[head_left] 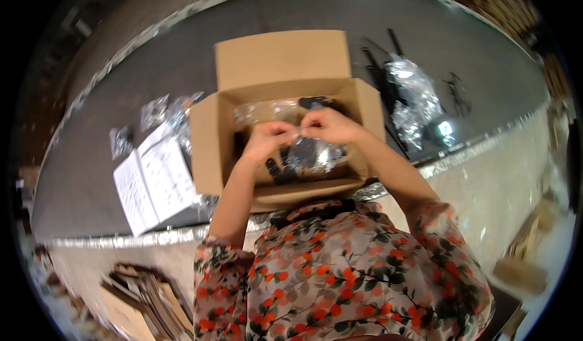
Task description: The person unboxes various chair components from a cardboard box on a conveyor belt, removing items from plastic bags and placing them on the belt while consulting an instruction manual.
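Observation:
An open cardboard box (282, 55) stands on the dark table in front of me, its flaps folded outward. Over its inside, my left hand (271, 139) and my right hand (328, 125) meet fingertip to fingertip. Both pinch the top edge of a clear plastic bag (314, 155), which hangs down between them with something dark in it. Black parts (280, 171) lie lower in the box, partly hidden by the bag and my hands. Another dark piece (316, 102) and crumpled clear plastic (260, 111) show near the box's far wall.
Left of the box lie an unfolded printed sheet (155, 180) and several small plastic bags (121, 142). On the right are long black bars (381, 86), plastic-wrapped parts (415, 95) and thin black pieces (456, 93). Flattened cardboard (143, 301) leans below the table's edge at left.

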### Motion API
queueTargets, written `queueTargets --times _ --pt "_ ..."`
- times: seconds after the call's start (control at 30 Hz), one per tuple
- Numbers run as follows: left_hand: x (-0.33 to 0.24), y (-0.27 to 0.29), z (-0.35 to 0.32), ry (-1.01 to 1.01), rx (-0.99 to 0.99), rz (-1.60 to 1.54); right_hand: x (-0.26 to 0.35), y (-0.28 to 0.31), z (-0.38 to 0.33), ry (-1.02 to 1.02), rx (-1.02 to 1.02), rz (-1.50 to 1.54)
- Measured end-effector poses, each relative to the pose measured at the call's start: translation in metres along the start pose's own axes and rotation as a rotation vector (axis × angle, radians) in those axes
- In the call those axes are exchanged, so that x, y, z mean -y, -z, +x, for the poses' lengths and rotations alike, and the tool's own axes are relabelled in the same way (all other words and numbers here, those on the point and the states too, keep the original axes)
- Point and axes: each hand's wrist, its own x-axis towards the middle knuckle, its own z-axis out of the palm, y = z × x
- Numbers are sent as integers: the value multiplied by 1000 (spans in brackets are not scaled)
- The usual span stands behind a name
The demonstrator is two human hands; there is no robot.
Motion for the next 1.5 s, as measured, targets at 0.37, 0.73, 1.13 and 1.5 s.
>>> queueTargets --times 0.37,0.73,1.13,1.5 --pt "2 -3 3 172 -55 -167 1 2 -8 -111 18 159" --pt "10 5 6 4 45 -203 3 -5 -3 -124 -5 222" --pt "3 -5 2 -16 -6 -83 2 -3 -3 -156 47 336" --pt "1 -10 0 -63 -8 -9 3 -2 -5 -131 38 243"
